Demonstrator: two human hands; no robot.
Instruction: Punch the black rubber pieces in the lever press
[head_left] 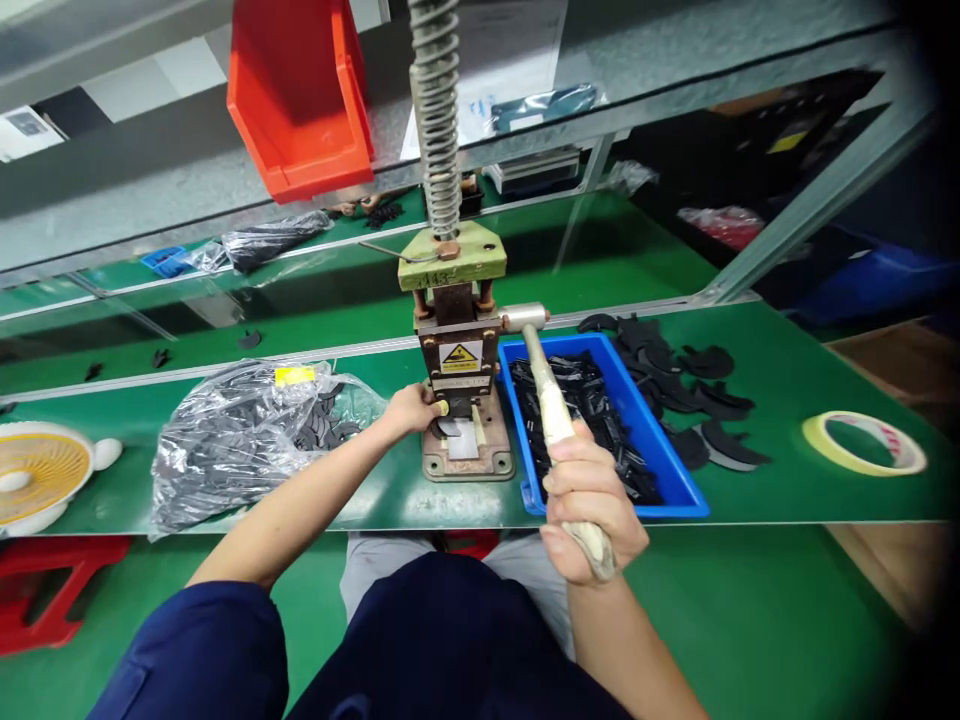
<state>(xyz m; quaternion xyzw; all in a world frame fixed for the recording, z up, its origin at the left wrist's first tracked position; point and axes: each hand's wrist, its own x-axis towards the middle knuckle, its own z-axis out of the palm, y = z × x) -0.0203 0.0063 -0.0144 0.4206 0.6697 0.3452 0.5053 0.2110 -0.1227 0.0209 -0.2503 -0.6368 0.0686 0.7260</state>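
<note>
A hand press [459, 340] with a tall spring and a yellow warning label stands upright on the bench in front of me. My right hand [592, 495] is wrapped round its tape-covered lever [551, 395], which slants down towards me. At the press base, my left hand [411, 410] pinches a small black curved piece [447, 428] under the tool, a yellow cover showing on one fingertip. Part of that piece is hidden by the fingers and the press. Right of the press, a blue bin [649, 430] holds many black parts.
A clear plastic bag [232, 440] of black parts lies on the left, beside a white fan [45, 475]. Loose black curved pieces [652, 360] and a tape roll [862, 443] lie on the right. A red bin [300, 110] hangs at the overhead shelf's edge [675, 105].
</note>
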